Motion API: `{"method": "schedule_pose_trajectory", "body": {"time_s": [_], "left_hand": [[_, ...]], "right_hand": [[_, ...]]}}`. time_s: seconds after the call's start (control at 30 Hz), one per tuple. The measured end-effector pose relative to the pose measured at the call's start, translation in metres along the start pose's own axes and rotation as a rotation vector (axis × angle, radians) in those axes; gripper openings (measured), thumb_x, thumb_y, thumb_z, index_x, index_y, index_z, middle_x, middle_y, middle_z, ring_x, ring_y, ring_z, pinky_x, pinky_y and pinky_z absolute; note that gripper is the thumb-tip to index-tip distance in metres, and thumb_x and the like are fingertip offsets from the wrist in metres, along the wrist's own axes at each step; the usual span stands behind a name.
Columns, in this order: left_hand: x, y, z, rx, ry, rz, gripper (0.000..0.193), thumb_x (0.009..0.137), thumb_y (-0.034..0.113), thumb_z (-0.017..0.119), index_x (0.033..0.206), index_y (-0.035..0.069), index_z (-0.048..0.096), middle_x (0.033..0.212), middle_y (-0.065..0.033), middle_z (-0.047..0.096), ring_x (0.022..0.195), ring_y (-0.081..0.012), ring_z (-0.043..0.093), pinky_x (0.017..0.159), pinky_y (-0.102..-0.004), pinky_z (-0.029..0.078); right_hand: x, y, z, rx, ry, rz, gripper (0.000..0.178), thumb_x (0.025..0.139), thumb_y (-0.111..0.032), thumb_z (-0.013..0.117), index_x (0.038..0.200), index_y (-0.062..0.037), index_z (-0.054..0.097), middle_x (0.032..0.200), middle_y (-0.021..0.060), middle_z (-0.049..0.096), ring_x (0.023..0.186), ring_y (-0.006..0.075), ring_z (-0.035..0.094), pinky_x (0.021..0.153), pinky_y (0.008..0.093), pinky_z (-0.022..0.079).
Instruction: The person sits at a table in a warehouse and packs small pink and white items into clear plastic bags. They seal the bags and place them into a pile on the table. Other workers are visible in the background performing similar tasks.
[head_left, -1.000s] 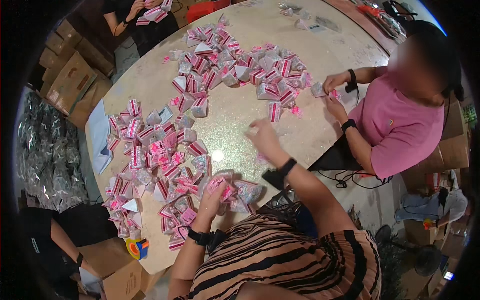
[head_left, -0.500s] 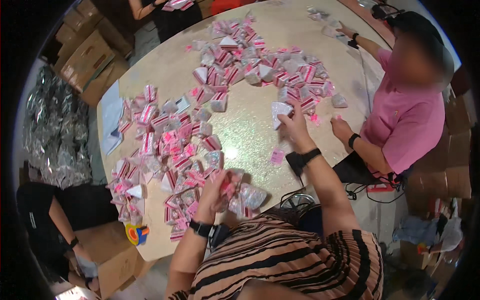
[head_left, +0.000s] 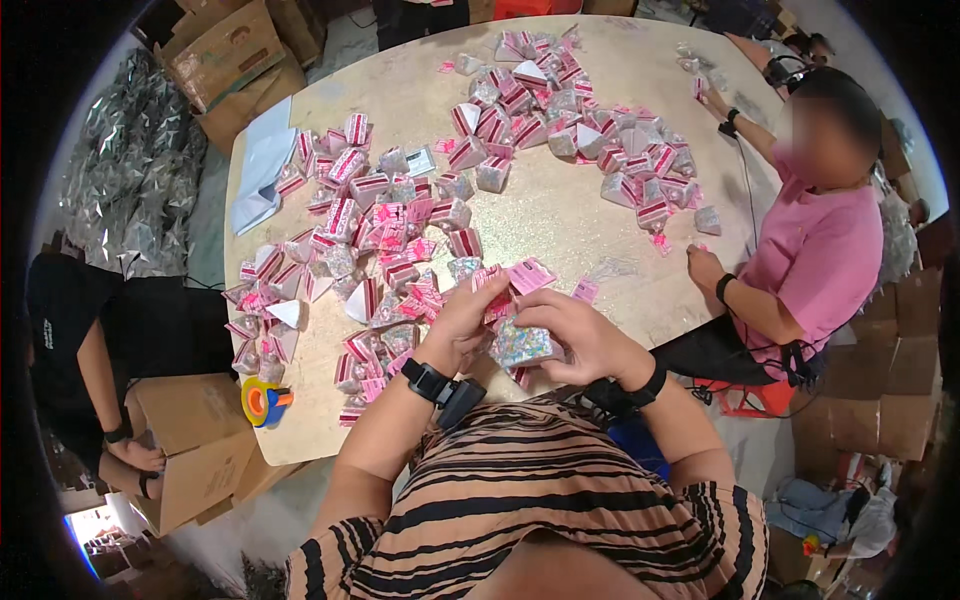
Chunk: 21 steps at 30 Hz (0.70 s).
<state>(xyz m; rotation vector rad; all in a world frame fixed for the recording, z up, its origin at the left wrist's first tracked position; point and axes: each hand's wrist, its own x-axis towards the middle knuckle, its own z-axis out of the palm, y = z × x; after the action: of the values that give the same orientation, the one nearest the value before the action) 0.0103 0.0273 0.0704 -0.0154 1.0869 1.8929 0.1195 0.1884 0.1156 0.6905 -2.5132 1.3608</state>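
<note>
Close to my body, over the table's near edge, both hands are together. My left hand point(head_left: 458, 328) is closed round a pink-and-white packet point(head_left: 490, 290), its thumb lying on top. My right hand point(head_left: 590, 338) grips a cake-slice-shaped piece point(head_left: 526, 344) with a colour-speckled, shiny face. A pink printed card point(head_left: 530, 275) sticks up between the hands, and I cannot tell which of them holds it. Beyond my left hand spreads a heap of wrapped pink-and-white wedges point(head_left: 385, 225). The fingers' undersides are hidden.
The pale table point(head_left: 520, 215) bears another wedge pile point(head_left: 540, 95) farther back. A pink tag point(head_left: 585, 290) and clear wrap point(head_left: 615, 267) lie right of my hands. Tape point(head_left: 262, 402) sits at the left edge. A co-worker in pink point(head_left: 820, 230) sits right; another point(head_left: 80, 350) reaches into a carton point(head_left: 190, 410).
My right hand has come back from the far pile with a wedge and now meets my left hand. The view has shifted. The right co-worker's far hand now holds a small pink-and-white item.
</note>
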Motion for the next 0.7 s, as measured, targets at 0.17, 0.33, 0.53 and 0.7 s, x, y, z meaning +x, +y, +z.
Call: {"method": "schedule_pose_trajectory", "body": {"time_s": [0.17,0.33,0.53,0.7], "left_hand": [[-0.002,-0.008,-0.004,0.084,-0.033,0.036,0.013,0.085,0.015,0.061,0.088,0.003,0.058,0.072,-0.0028,0.059,0.059,-0.0099,0.055,0.053,-0.0224,0.043],[-0.012,0.001,0.005,0.109,-0.053,0.063,0.009,0.085,0.013,0.060,0.084,0.004,0.057,0.064,-0.0015,0.056,0.051,-0.0068,0.047,0.045,-0.0201,0.035],[-0.010,-0.002,0.000,0.298,-0.114,0.089,0.014,0.089,0.017,0.056,0.086,0.003,0.057,0.067,-0.0032,0.056,0.051,-0.0082,0.048,0.044,-0.0202,0.035],[-0.005,-0.001,-0.016,0.083,-0.196,-0.025,0.029,0.094,0.029,0.048,0.093,0.002,0.056,0.073,-0.0078,0.060,0.053,-0.0107,0.051,0.044,-0.0202,0.036]], "right_hand": [[0.001,-0.009,0.012,-0.128,-0.042,-0.015,0.054,0.058,-0.016,0.065,0.109,-0.0043,0.054,0.106,0.0163,0.053,0.096,0.0347,0.054,0.081,0.0396,0.046],[-0.011,0.002,0.030,0.034,0.465,0.177,0.035,0.071,-0.010,0.069,0.103,-0.0038,0.057,0.096,0.0113,0.057,0.083,0.0229,0.058,0.069,0.0304,0.047],[-0.009,0.022,0.030,0.447,0.643,0.589,0.010,0.083,-0.004,0.060,0.093,0.0002,0.060,0.082,0.0011,0.056,0.063,0.0048,0.052,0.053,0.0184,0.041],[0.008,-0.006,-0.010,0.206,0.228,0.245,0.009,0.082,-0.003,0.059,0.091,-0.0001,0.060,0.079,0.0049,0.057,0.067,0.0136,0.054,0.058,0.0250,0.042]]}}
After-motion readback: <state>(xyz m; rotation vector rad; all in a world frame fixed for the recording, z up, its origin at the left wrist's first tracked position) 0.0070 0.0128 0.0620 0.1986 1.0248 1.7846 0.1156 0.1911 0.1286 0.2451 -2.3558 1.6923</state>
